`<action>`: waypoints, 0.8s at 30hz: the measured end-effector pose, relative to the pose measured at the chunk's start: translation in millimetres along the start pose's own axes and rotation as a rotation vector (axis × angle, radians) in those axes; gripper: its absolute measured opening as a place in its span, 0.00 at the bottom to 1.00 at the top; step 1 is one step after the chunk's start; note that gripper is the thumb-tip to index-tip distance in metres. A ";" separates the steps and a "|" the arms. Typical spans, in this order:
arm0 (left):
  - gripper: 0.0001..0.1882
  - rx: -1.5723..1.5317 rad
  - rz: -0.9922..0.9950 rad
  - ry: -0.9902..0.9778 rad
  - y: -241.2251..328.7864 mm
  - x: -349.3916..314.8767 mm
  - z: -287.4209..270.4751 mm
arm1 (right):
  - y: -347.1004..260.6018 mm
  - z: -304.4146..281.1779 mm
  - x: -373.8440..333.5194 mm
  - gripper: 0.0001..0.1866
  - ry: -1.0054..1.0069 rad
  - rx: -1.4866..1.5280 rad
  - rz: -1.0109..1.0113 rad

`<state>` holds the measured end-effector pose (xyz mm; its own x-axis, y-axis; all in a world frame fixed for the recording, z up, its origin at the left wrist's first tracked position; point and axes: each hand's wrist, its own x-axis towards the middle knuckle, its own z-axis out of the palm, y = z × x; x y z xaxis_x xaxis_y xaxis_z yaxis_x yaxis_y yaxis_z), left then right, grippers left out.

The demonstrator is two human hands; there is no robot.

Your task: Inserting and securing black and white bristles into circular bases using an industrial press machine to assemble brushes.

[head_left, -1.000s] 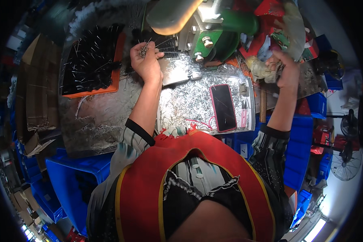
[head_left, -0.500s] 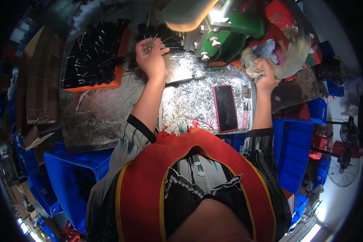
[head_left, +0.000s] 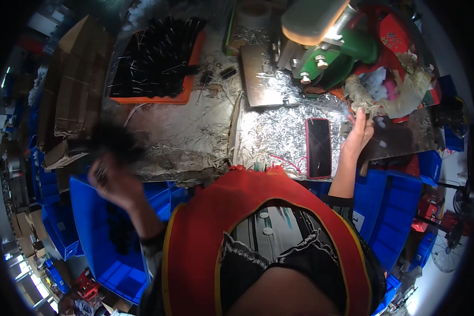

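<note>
My left hand (head_left: 110, 181), smeared by motion, is closed around the wire stems of a bunch of black bristle brushes (head_left: 118, 142). It is over the near left edge of the bench, above a blue bin (head_left: 84, 216) that has more black brushes inside. On the right, my right hand (head_left: 357, 136) has its fingers stretched toward a crumpled, pale rag-like sheet (head_left: 359, 94); the fingertips are at its lower edge, and I cannot tell if they touch. Nothing shows in that hand. An orange tray (head_left: 196, 63) heaped with black wire-stemmed brushes lies at the far left.
A green machine (head_left: 321, 63) with bolts and a lamp (head_left: 313, 21) stands at the back, beside a metal plate (head_left: 260, 79). Wire scraps cover the bench around a red-edged phone (head_left: 319, 147). A cardboard box (head_left: 81, 84) is at left, another blue bin (head_left: 392, 205) at right.
My left hand has swung from beside the machine to the near left, carrying the bunch of brushes. My right hand has let go of the pale sheet and shifted slightly nearer. The view has shifted too.
</note>
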<state>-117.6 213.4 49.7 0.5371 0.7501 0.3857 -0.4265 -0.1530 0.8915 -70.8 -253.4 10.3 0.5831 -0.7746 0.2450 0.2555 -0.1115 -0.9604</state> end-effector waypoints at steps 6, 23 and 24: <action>0.13 0.894 -0.155 0.214 35.6 28.3 -201.7 | 3.3 53.9 -61.6 0.03 -0.618 -0.087 -0.061; 0.17 0.782 -0.128 -0.441 -0.2 19.7 -55.9 | 36.0 247.3 -105.0 0.06 -1.442 -0.994 -1.225; 0.16 0.768 -0.120 -0.488 -0.2 14.3 -47.0 | 38.3 246.5 -104.8 0.06 -1.448 -0.985 -1.234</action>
<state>-144.0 254.4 43.8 0.8686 0.4607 0.1823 0.1590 -0.6078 0.7780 68.0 -23.0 -19.5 0.6258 0.7756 0.0825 0.7681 -0.6312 0.1079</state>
